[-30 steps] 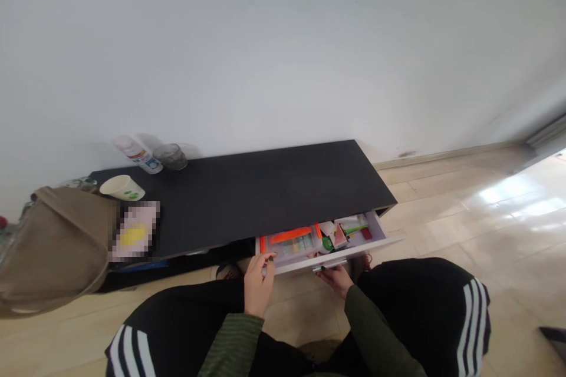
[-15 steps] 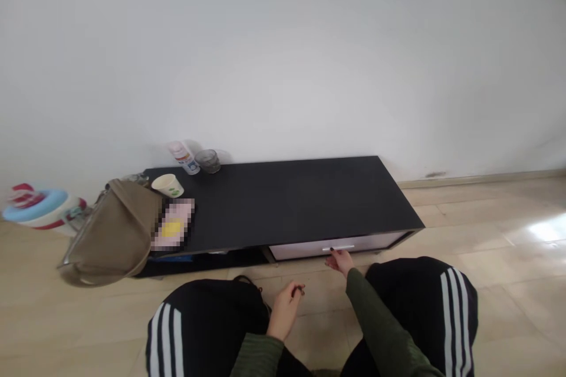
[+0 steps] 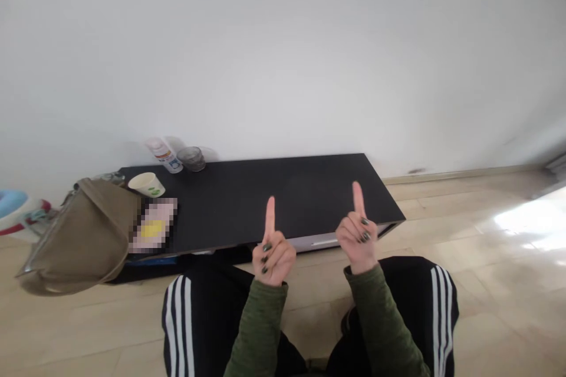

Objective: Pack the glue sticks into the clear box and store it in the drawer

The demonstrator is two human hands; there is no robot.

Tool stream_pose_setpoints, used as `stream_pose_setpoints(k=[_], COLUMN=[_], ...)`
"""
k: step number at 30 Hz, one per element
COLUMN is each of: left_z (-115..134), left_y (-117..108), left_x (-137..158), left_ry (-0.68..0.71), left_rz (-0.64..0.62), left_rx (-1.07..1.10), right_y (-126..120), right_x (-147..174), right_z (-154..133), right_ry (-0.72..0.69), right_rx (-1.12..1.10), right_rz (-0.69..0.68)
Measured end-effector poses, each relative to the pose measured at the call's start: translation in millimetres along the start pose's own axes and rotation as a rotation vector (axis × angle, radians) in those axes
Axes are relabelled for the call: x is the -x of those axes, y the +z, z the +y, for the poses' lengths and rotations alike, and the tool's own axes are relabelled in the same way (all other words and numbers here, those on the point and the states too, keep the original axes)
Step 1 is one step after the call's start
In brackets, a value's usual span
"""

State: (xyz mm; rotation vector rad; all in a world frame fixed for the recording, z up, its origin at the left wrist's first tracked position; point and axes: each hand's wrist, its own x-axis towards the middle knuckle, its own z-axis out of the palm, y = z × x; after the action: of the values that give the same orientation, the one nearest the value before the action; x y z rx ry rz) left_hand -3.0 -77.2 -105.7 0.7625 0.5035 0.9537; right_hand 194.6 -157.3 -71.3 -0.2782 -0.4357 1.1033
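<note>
My left hand (image 3: 273,253) is held up in front of the low black cabinet (image 3: 247,200), its index finger stretched out and apart from the other fingers, which curl toward the palm. My right hand (image 3: 359,235) makes the same shape farther right, covering part of the pale drawer front (image 3: 300,244). Neither hand holds anything. Between the hands, the drawer's silver handle (image 3: 324,242) shows, and the drawer looks closed. Dark polish is visible on the nails.
On the cabinet's left stand a spray can (image 3: 164,156), a dark glass (image 3: 191,158) and a paper cup (image 3: 147,184). A blurred-out pinkish item (image 3: 154,218) lies beside a brown bag (image 3: 88,235). A blue-and-white container (image 3: 17,212) sits far left. The white wall (image 3: 283,70) rises behind.
My right hand has left the drawer handle and come up. My left hand has also risen, and both index fingers now point upward. The view has shifted slightly right.
</note>
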Motion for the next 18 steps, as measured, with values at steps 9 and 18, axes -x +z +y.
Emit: stream_pose_setpoints(k=[9,18], left_z=[-7.1,6.3], left_y=[5.3,-40.2], left_x=[-7.8,50.5], left_ry=[-0.052,-0.246], left_rz=[-0.147,0.348], left_rx=[0.495,-0.263], right_y=[-33.3,-159.5], right_x=[-0.8,37.2], right_z=[11.3,67.6], right_ry=[0.152,0.711], right_rx=[-0.111,0.330], right_rz=[0.103,0.634])
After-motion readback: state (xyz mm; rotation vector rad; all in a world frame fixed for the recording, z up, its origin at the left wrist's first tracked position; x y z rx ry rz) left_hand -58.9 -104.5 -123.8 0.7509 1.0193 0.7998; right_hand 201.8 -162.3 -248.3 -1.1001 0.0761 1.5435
